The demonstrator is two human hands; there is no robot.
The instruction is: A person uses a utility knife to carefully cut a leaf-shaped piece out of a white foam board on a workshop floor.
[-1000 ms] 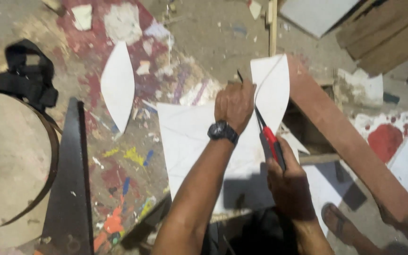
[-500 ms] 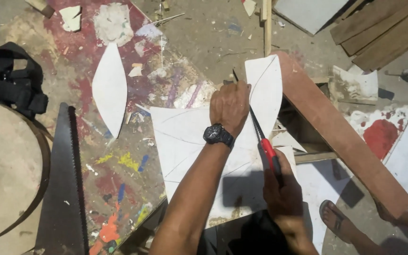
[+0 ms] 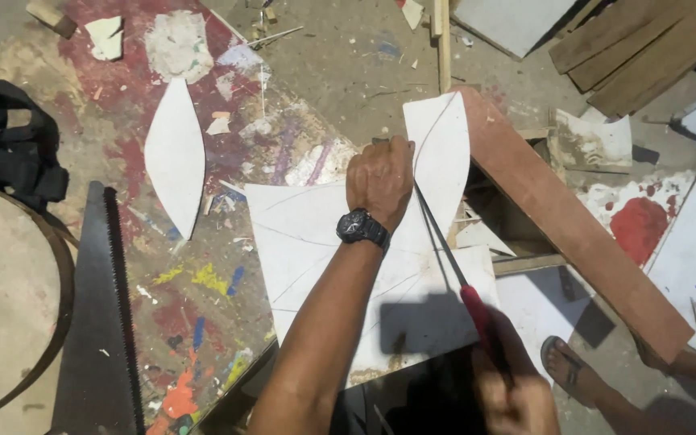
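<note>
Pressing down on a white sheet (image 3: 324,242), the left hand (image 3: 379,179) lies with its fingers (image 3: 380,153) curled over the sheet's upper part, just beside the saw (image 3: 445,242) blade. The right hand (image 3: 513,395) has its fingers clenched round the red handle (image 3: 477,310), blade running up toward the left fingers along a pencilled curve. The sheet rests on the paint-splashed table (image 3: 203,298), part overhanging. It looks thin, stiff, light and likely to flex or snap, so holding it close to the cut seems wise.

Paint-splattered workbench (image 3: 203,298), sunlit dusty floor (image 3: 348,64)
</note>
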